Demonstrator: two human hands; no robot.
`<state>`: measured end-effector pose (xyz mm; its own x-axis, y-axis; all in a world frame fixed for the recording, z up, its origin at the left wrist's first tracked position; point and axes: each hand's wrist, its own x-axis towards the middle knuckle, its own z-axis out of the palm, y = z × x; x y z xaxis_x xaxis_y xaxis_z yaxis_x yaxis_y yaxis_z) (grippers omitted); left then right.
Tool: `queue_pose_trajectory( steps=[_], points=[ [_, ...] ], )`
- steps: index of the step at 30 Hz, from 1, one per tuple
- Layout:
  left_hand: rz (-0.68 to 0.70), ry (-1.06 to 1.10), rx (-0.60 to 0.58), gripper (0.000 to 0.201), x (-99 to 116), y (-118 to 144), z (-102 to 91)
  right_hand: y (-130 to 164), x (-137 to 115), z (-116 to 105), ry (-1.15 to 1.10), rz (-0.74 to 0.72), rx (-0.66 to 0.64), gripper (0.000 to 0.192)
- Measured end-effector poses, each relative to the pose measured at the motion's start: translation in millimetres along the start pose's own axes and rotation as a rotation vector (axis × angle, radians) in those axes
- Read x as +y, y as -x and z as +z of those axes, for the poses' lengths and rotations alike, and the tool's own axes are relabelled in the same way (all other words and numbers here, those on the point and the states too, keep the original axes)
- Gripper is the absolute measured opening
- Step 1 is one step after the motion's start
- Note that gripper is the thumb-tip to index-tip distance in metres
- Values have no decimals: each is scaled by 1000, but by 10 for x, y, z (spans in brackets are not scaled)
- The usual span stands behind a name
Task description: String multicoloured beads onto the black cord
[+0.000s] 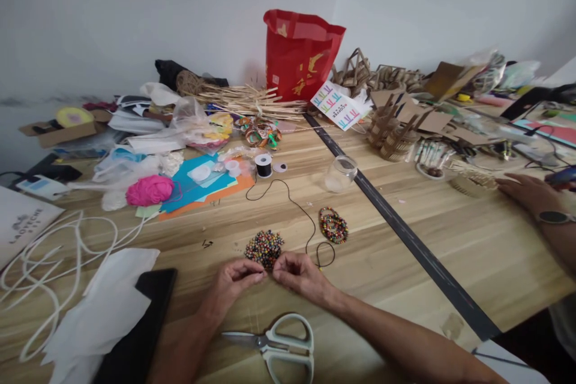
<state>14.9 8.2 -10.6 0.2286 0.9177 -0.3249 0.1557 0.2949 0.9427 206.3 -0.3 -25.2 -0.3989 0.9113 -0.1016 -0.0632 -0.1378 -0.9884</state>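
- The left hand (234,279) rests on the wooden table (405,288), its fingers curled in and thumb pinched to forefinger, tips at the near edge of the bead pile (264,247).
- The right hand (297,273) is pinched the same way, its fingertips almost meeting the left ones; what sits between the tips is too small to tell.
- The beads are small, round and many-coloured, heaped in a loose mound just beyond both hands.
- A thin black cord (300,211) curls from a small spool (263,165) down to a loop beside the right hand.
- A finished beaded ring (333,225) lies near, right of the cord.
- White-handled scissors (279,345) lie shut, close to the forearms.
- Another person's hand (528,192), with a wristwatch, rests flat at the far right.
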Motion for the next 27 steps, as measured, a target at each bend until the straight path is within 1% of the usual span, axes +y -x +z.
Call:
queue_pose_trajectory(
  steps=[3, 9, 15, 27],
  points=[
    [-5, -15, -5, 19, -22, -7, 13, 13, 31, 3, 29, -21, 1, 32],
    [25, -58, -28, 17, -34, -10, 29, 34, 27, -3, 95, -12, -32, 22],
    [45, -73, -42, 17, -31, -2, 26, 34, 25, 3, 115, -14, -35, 16],
    [91, -94, -49, 14, -61, -2, 30, 37, 34, 1, 143, -4, -54, 13]
  ],
)
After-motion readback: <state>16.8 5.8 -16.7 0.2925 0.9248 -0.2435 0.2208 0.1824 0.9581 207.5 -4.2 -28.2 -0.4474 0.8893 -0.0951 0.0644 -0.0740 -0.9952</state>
